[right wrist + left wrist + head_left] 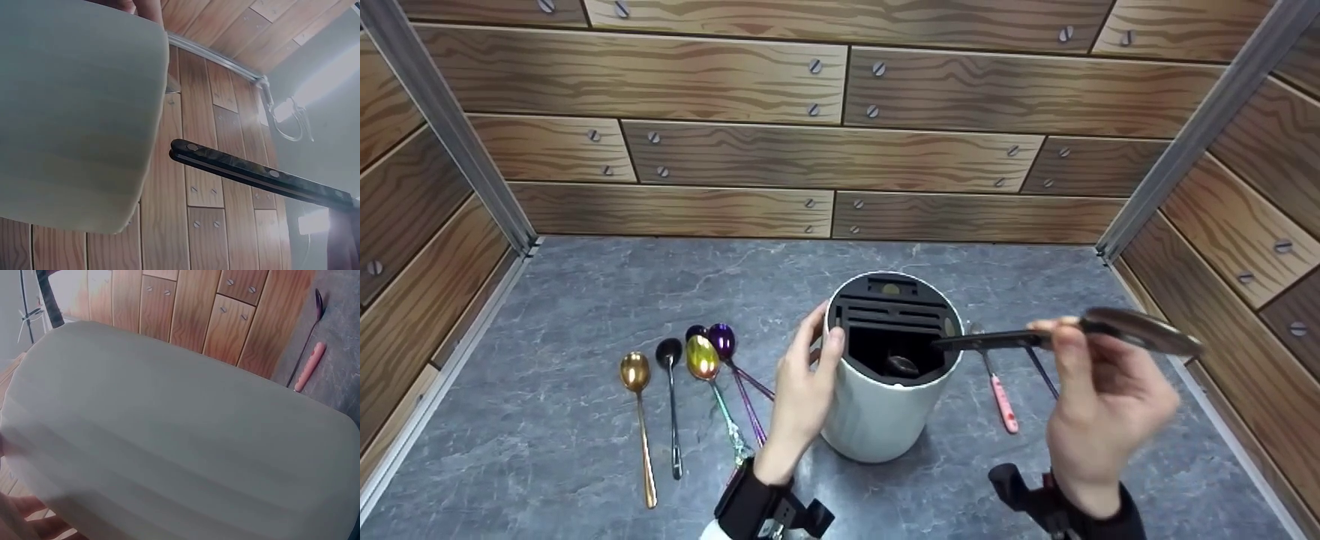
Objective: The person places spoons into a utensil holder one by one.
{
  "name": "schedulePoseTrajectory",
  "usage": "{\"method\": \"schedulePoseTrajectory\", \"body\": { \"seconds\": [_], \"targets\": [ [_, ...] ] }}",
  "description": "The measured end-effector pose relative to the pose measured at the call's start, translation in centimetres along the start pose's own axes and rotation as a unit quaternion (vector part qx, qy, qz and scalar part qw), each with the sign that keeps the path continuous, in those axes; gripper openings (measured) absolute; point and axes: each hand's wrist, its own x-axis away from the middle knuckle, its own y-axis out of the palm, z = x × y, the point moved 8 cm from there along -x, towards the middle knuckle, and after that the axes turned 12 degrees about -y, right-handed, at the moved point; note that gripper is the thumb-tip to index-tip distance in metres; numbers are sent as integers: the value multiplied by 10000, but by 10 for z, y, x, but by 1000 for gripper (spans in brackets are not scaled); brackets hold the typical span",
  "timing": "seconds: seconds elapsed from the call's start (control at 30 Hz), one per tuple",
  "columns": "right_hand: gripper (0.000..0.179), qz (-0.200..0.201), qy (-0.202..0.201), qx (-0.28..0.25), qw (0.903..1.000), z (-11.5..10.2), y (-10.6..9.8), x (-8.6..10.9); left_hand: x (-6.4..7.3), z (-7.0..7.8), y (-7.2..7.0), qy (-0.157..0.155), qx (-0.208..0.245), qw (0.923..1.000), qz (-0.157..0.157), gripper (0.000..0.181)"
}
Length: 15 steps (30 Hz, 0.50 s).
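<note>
My left hand (802, 386) grips the left side of a white cylindrical utensil holder (877, 420), its thumb at the rim. The holder's black insert (892, 311) has narrow slots and one large compartment, where a dark rounded object (901, 366) shows. To the right, my right hand (1102, 412) pinches a utensil with a black riveted handle (259, 173) and a broad, shallow metal head (1144, 330). The handle points left, and its end overlaps the compartment's right edge in the head view. In the right wrist view the handle end is apart from the holder wall.
Left of the holder lie a gold spoon (635, 371), a black spoon (669, 352), a multicoloured spoon (703, 358) and purple spoons (722, 341). On the right are a pink-handled utensil (1003, 405) and a dark, thin-handled spoon (319, 306). Wood-patterned walls (720, 154) enclose the grey surface.
</note>
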Motion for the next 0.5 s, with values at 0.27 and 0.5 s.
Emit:
{"method": "schedulePoseTrajectory", "body": {
  "seconds": [0.27, 0.5],
  "targets": [
    [5, -984, 791, 488, 9908, 23, 10, 3, -1, -1, 1, 69, 6, 10000, 17, 47],
    [2, -1842, 1307, 766, 9711, 37, 19, 16, -1, 1, 0, 12, 69, 10000, 38, 46]
  ]
}}
